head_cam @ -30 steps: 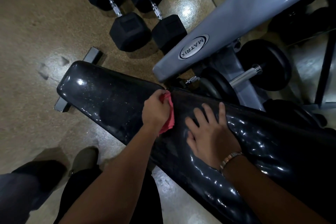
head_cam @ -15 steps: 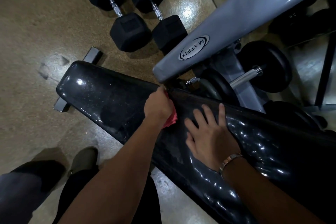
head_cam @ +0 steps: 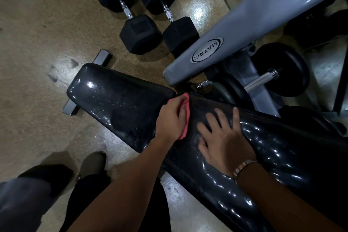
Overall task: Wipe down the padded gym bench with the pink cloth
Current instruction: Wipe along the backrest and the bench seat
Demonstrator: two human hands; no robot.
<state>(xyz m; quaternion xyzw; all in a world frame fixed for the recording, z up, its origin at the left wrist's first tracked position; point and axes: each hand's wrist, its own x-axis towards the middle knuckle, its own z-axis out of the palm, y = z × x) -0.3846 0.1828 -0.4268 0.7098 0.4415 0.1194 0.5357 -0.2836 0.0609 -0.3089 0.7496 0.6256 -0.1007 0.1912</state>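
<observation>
Black speckled bench (head_cam: 116,103), pink cloth (head_cam: 186,124), black dumbbells (head_cam: 141,34) (grey frame (head_cam: 244,24))

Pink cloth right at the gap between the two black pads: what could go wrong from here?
The pink cloth, gripped by the left hand, sits at the gap between the seat pad and back pad; it might snag there. The right hand lies flat on the glossy back pad and could slip if it is damp. The two dumbbells on the floor nearby could trip a foot.
</observation>
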